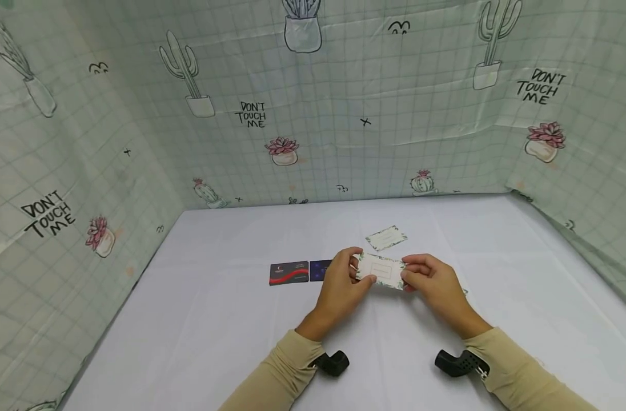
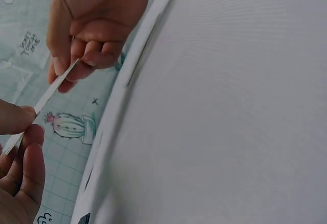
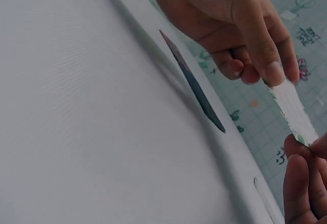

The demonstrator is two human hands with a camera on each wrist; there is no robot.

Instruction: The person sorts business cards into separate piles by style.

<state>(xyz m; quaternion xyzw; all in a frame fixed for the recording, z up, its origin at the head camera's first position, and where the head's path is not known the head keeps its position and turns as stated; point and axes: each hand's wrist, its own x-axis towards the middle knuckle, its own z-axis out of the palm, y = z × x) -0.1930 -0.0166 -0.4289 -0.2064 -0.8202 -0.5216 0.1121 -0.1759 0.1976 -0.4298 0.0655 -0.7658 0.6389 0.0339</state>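
Head view: left hand (image 1: pixel 342 286) pinches a white card (image 1: pixel 382 269); right hand (image 1: pixel 440 288) likewise.

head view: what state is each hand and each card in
held card: raised off the table, gripped at both ends
left hand: pinching the held card
right hand: pinching the held card
black card: lying flat
blue card: lying flat, partly hidden by the left hand
far white card: lying flat, turned at an angle
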